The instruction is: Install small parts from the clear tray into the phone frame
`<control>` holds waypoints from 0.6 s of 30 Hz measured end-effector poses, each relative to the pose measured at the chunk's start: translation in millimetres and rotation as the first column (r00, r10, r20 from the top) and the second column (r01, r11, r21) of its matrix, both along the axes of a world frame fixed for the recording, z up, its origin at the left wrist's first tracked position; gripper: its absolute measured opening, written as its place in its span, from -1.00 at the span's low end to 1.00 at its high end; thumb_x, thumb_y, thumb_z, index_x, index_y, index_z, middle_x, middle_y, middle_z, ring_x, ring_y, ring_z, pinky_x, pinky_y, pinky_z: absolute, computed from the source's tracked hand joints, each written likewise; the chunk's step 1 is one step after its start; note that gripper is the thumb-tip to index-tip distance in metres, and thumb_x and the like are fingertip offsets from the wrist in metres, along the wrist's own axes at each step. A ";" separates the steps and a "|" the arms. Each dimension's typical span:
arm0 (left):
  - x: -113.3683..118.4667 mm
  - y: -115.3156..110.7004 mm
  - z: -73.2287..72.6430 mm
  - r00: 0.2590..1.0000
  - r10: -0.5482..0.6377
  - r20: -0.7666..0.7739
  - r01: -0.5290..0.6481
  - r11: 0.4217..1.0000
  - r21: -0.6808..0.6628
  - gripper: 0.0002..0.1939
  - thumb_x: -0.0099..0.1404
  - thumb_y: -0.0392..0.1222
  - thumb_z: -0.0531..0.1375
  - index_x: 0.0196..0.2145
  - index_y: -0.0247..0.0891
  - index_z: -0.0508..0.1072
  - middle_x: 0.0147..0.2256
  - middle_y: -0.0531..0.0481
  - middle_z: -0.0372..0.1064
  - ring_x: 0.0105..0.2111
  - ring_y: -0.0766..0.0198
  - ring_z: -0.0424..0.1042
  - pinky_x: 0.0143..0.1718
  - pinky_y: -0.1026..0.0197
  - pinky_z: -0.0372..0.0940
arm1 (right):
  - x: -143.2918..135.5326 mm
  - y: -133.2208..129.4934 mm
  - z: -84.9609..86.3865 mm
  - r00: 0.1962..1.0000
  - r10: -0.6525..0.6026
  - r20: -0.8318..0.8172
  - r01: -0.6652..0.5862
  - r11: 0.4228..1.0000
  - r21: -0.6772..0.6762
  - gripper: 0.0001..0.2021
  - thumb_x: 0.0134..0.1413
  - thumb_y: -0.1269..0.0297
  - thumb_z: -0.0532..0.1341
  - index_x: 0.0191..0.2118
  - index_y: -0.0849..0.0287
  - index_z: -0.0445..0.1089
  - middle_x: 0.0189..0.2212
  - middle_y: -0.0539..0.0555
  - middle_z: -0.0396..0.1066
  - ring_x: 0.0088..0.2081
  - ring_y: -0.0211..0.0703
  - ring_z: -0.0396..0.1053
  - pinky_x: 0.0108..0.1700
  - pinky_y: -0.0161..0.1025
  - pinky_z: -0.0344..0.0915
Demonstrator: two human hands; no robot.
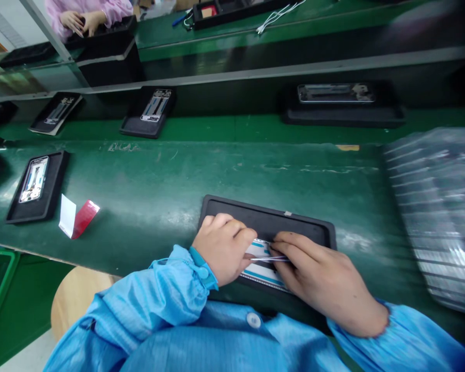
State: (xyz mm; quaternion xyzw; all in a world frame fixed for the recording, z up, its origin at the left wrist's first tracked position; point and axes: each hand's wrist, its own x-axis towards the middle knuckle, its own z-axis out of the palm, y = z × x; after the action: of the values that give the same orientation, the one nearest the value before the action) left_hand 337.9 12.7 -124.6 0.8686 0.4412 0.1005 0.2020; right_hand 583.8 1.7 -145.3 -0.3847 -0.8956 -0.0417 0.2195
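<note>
A black tray (271, 214) lies on the green bench in front of me, with a phone-like frame (264, 272) in it that shows white and blue strips. Over the frame's left part is my left hand (223, 249), fingers curled, thumb and forefinger pinched on one end of a thin white strip (269, 258). My right hand (320, 276) lies over the frame's right part, its fingers bent together at the strip's other end. Both hands hide much of the frame.
Trays with similar frames stand at the left (54, 194) and along the back (129, 124). A red and white film piece (81, 219) lies left. Stacked clear plastic trays (442, 222) are at right. Across a rail, another person's hands (83, 21) show.
</note>
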 end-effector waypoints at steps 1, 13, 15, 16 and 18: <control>0.0 -0.1 -0.3 1.000 0.001 0.002 -0.001 1.000 0.004 -0.63 0.46 0.01 0.36 0.11 -0.19 0.48 0.14 -0.08 0.54 0.18 -0.08 0.34 0.11 -0.15 0.28 | -0.2 0.1 0.4 1.000 -0.009 -0.002 0.009 1.000 -0.009 -0.85 0.43 0.39 0.20 -0.09 0.24 0.54 -0.08 0.17 0.61 -0.18 -0.13 0.57 -0.18 -0.21 0.46; -0.3 0.0 1.5 1.000 -0.004 -0.005 0.004 1.000 0.006 -0.66 0.47 0.00 0.35 0.09 -0.19 0.50 0.13 -0.10 0.54 0.17 -0.08 0.35 0.11 -0.15 0.30 | 1.2 1.9 -2.3 0.999 0.032 -0.021 -0.031 0.999 0.018 -0.83 0.44 0.39 0.19 -0.10 0.24 0.56 -0.08 0.17 0.61 -0.15 -0.13 0.58 -0.14 -0.22 0.46; -0.3 0.0 1.8 1.000 -0.003 -0.005 0.003 1.000 0.005 -0.67 0.48 0.00 0.34 0.09 -0.19 0.50 0.13 -0.10 0.54 0.17 -0.08 0.35 0.11 -0.15 0.30 | 2.4 1.2 -1.6 0.999 0.030 -0.020 -0.030 1.000 0.010 -0.84 0.43 0.39 0.20 -0.11 0.23 0.56 -0.07 0.17 0.61 -0.16 -0.14 0.58 -0.14 -0.23 0.46; -0.3 0.1 1.8 1.000 -0.005 -0.005 0.005 1.000 0.004 -0.66 0.48 0.00 0.34 0.09 -0.19 0.50 0.13 -0.10 0.54 0.17 -0.08 0.35 0.11 -0.15 0.30 | 2.7 0.9 -1.1 0.999 0.029 -0.016 -0.029 1.000 0.011 -0.84 0.43 0.39 0.21 -0.11 0.23 0.56 -0.07 0.17 0.61 -0.16 -0.14 0.58 -0.14 -0.23 0.46; -0.3 0.2 1.8 1.000 -0.007 -0.005 0.007 1.000 0.003 -0.66 0.48 0.00 0.35 0.10 -0.19 0.49 0.13 -0.10 0.54 0.17 -0.08 0.35 0.11 -0.15 0.30 | 2.4 0.6 -0.3 1.000 0.030 0.000 -0.030 0.999 0.016 -0.83 0.43 0.39 0.20 -0.11 0.23 0.57 -0.07 0.18 0.61 -0.16 -0.13 0.58 -0.15 -0.22 0.46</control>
State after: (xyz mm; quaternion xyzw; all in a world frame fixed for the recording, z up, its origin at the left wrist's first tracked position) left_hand 337.5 12.9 -122.9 0.8706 0.4388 0.0981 0.2000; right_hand 586.2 2.3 -145.6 -0.3694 -0.9009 -0.0453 0.2232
